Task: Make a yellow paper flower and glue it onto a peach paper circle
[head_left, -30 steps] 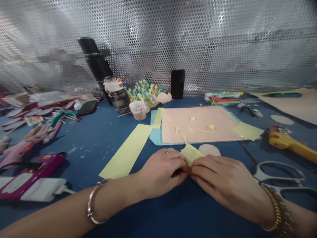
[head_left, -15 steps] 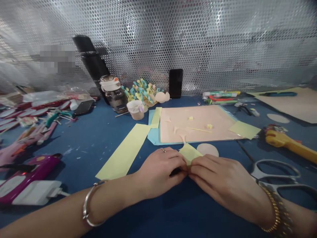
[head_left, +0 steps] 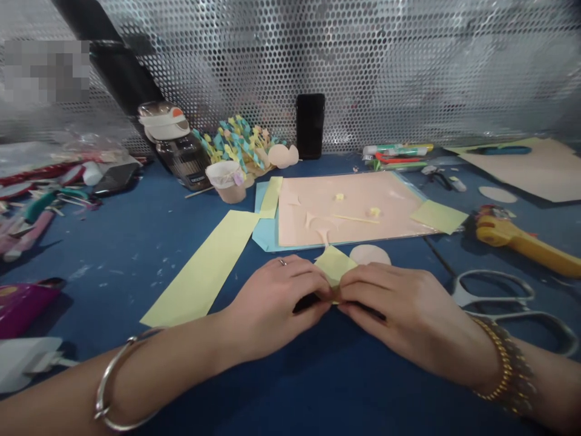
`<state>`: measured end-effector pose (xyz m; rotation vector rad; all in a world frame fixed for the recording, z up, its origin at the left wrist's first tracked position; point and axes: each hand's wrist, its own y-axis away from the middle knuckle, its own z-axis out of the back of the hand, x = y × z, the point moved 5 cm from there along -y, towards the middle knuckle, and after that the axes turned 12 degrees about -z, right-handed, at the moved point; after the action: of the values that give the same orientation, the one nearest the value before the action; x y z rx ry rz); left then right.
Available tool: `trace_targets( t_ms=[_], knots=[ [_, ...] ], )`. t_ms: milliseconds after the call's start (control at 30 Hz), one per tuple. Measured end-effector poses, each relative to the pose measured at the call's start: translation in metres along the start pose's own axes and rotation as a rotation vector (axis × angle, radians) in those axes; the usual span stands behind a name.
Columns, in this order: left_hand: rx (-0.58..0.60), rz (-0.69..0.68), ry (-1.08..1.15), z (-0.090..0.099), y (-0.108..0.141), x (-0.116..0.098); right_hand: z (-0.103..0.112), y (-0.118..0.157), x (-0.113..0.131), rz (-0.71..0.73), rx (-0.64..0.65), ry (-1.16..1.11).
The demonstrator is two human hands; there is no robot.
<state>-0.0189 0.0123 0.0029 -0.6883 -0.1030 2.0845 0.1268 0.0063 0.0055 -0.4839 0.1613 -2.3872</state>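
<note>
left hand (head_left: pixel 275 295) and right hand (head_left: pixel 399 300) both closed, fingertips pinching a folded piece of pale yellow paper (head_left: pixel 333 265) between them, on the blue mat (head_left: pixel 136 284), just below the pink sheet (head_left: pixel 385 194)

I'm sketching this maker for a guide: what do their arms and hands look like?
Both forearms are bare, no sleeves. The left hand wears a thin ring, with a silver bangle at the wrist. The right hand has a gold beaded bracelet beside a darker beaded one.
</note>
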Motion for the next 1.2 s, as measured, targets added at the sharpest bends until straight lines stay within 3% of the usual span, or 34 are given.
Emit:
trace_targets(
  t_ms=[200, 533, 1200],
  knots=[
    [-0.021, -0.044, -0.014, -0.0002, 0.0006, -0.0047, -0.0007, -0.0003, 0.0011, 0.004, 0.000, -0.007],
    [-0.022, -0.001, -0.044, -0.0023, -0.0007, -0.0065, 0.0040, 0.0008, 0.0054, 0.052, -0.032, 0.032],
    [0.009, 0.071, -0.049, -0.0058, -0.0019, -0.0053, -0.0016, -0.0015, -0.0010, -0.095, 0.056, -0.109]
  ],
)
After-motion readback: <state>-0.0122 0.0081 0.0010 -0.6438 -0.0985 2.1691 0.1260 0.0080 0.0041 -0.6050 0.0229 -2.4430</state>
